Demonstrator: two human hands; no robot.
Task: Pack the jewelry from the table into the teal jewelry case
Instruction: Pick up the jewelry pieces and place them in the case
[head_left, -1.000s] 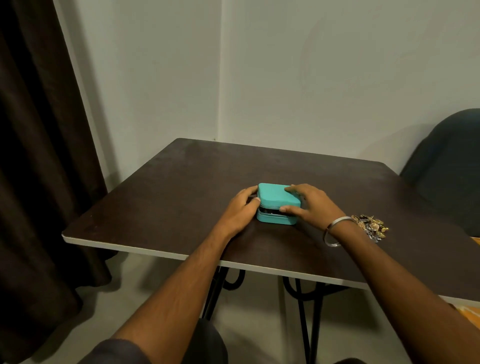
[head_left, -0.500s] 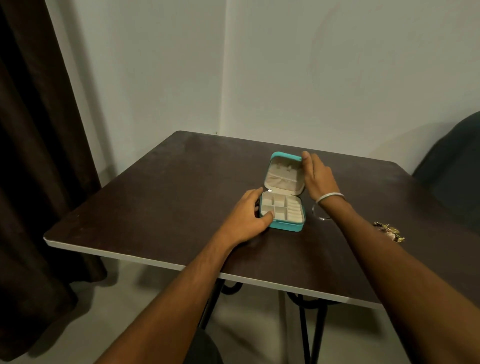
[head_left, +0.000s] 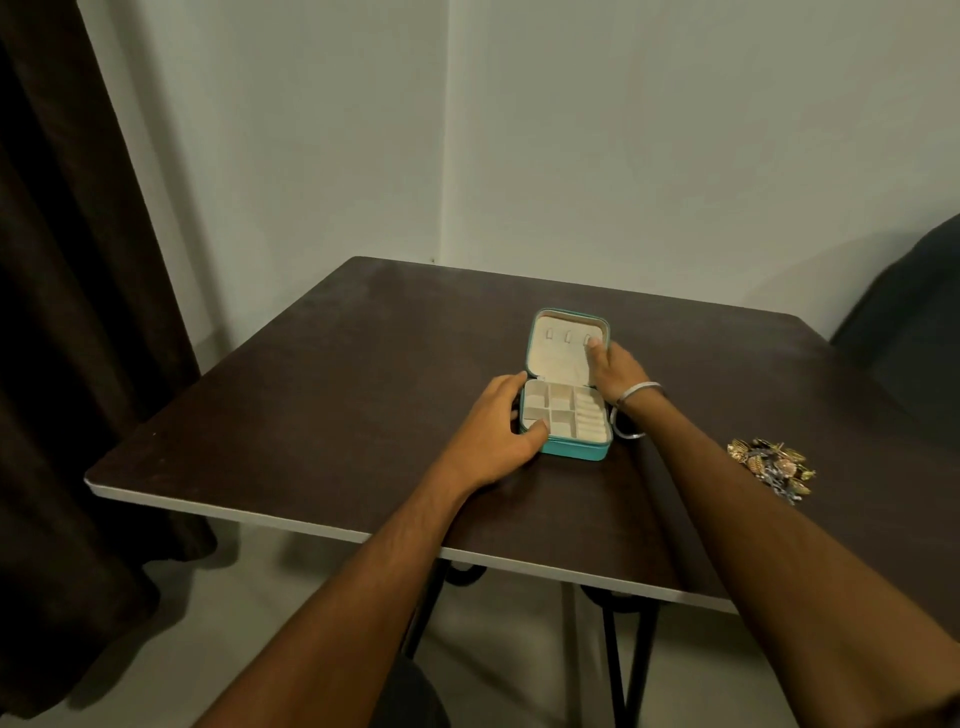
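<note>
Teal jewelry case (head_left: 567, 415) lies open mid-table, its compartments bare. Left hand (head_left: 498, 431) grips its base; right hand (head_left: 613, 366) holds the lid back. Jewelry (head_left: 771, 465), at the case's 3 o'clock, awaits packing.

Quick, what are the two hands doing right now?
Left hand: grips the base of the teal jewelry case, thumb on its front corner.
Right hand: holds the open lid by its right edge.
</note>
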